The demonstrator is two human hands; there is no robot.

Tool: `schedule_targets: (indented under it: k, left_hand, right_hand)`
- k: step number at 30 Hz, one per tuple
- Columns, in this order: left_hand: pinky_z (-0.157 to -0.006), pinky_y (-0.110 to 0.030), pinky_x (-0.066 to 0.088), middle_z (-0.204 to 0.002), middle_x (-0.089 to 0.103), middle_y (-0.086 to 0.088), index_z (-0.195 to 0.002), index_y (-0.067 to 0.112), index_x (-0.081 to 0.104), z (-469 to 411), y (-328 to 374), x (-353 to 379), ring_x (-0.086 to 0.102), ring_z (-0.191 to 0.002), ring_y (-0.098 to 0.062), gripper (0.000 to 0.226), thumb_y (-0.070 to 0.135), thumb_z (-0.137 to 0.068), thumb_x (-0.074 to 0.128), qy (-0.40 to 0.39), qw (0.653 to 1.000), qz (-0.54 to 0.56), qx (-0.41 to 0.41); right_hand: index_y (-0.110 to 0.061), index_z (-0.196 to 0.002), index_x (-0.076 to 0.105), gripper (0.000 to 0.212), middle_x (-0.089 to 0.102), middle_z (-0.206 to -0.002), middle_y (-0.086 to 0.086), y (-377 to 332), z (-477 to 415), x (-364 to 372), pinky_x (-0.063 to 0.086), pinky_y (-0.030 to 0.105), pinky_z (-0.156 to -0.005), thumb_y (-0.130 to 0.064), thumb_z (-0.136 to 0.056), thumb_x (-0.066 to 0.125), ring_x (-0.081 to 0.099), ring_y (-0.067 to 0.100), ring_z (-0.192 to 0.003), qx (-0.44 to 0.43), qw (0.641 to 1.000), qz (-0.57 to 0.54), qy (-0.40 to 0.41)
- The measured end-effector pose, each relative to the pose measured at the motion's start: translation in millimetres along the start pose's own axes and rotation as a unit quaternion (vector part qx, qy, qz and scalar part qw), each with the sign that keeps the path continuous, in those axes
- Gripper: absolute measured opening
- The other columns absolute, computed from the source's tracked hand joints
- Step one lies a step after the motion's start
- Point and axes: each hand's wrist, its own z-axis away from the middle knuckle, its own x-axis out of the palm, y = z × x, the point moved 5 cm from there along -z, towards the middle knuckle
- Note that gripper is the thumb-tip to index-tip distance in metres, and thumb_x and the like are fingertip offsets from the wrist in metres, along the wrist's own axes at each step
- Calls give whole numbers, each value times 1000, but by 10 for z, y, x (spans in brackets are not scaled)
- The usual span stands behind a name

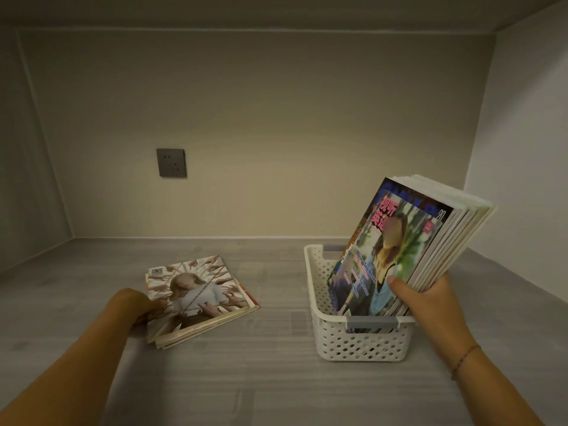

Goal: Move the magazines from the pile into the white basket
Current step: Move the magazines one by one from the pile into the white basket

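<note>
A small pile of magazines (196,298) lies flat on the grey surface at the left, its top cover showing a figure ringed by hands. My left hand (140,305) holds the pile's left edge, fingers tucked under it. A white perforated basket (319,290) stands to the right. Several magazines (412,250) stand upright in it, leaning right, the front one with a colourful cover. My right hand (430,302) grips this bunch from the right side, thumb pressed on the front cover.
The surface is the floor of a recessed niche with a back wall and side walls. A grey wall socket (171,162) sits on the back wall above the pile. The right wall (522,149) is close behind the basket.
</note>
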Motion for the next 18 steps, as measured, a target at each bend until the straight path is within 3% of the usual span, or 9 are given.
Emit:
schedule_targets:
  k: [3, 6, 8, 10, 13, 16, 18]
  left_hand:
    - [-62, -31, 38, -60, 46, -10, -57, 6, 44, -36, -59, 25, 42, -61, -24, 45, 30, -80, 75, -59, 997, 48, -15]
    - [-52, -30, 39, -70, 53, -15, -76, -5, 55, -40, -55, 6, 46, -59, -25, 26, 15, -85, 70, -97, 988, 122, 23]
    - [-56, -35, 49, -83, 61, -21, -94, -7, 58, -13, -10, -11, 57, -70, -29, 11, 3, -89, 61, -141, 956, 252, 46]
    - [-53, -32, 57, -90, 64, -22, -95, -4, 58, 29, 39, -4, 61, -76, -32, 9, -1, -90, 52, -191, 911, 364, 45]
    - [-45, -25, 52, -83, 61, -17, -90, 3, 56, 81, 59, 72, 58, -69, -27, 7, 8, -91, 51, -228, 882, 412, 10]
    - [-36, -18, 44, -69, 60, -12, -80, 6, 58, 133, 89, 226, 54, -52, -20, 13, 15, -87, 65, -223, 906, 360, 2]
    - [-32, -15, 42, -65, 58, -12, -78, 6, 57, 181, 160, 317, 53, -45, -17, 13, 9, -89, 63, -199, 916, 348, 24]
  right_hand:
    - [-13, -115, 52, 45, 65, -99, 1, -7, 1, -1, 46, 20, -61, -23, -76, 71, 62, 12, -85, 1, 1000, -3, -1]
    - [-13, -113, 53, 42, 64, -93, -5, -10, 7, -4, 44, 15, -56, -22, -76, 71, 61, 6, -80, 1, 1000, 1, 0]
    - [-14, -112, 54, 40, 64, -92, -7, -3, 8, -2, 45, 14, -54, -22, -76, 71, 62, 5, -78, 4, 1000, -3, 1]
    - [-14, -112, 54, 41, 65, -93, -7, 3, 3, -1, 45, 16, -55, -23, -76, 71, 62, 7, -79, 7, 1000, -2, 3]
    - [-14, -113, 54, 42, 64, -92, -8, 6, -1, 10, 46, 19, -57, -24, -76, 71, 62, 7, -79, 7, 1000, -2, 3]
    - [-15, -112, 53, 41, 63, -90, -10, -10, 8, 13, 45, 16, -55, -23, -76, 71, 61, 5, -78, 3, 1000, -1, 3]
    - [-16, -110, 55, 38, 63, -90, -11, -21, 10, 12, 45, 13, -53, -22, -76, 71, 62, 4, -77, -1, 1000, -2, 2]
